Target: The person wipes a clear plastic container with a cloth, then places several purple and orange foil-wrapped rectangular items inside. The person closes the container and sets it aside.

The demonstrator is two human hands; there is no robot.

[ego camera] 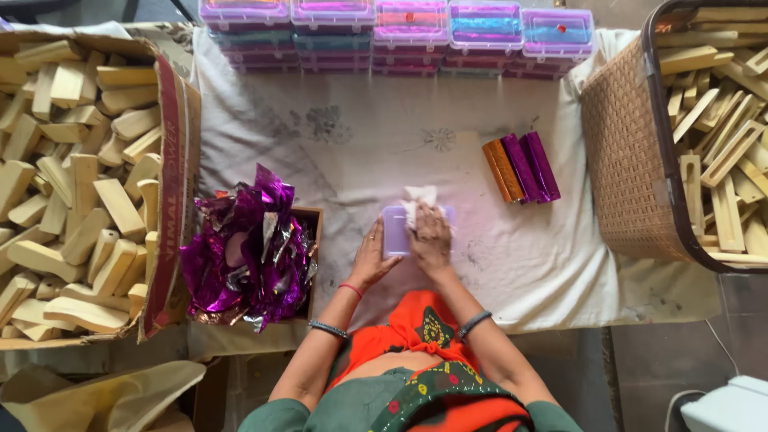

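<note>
Partly under both hands, lilac box (pixel 394 228)

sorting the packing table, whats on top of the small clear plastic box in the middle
A crumpled white cloth lies on the small clear plastic box, pressed by the right hand; the left hand steadies its side. The box's contents are hidden.

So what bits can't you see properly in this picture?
- Head view: most of the small lilac plastic box is covered by the right hand and its white cloth.
- The wooden blocks in the cardboard box and in the wicker basket are cut off by the edges.
- The stacked boxes hide what is inside them.
</note>
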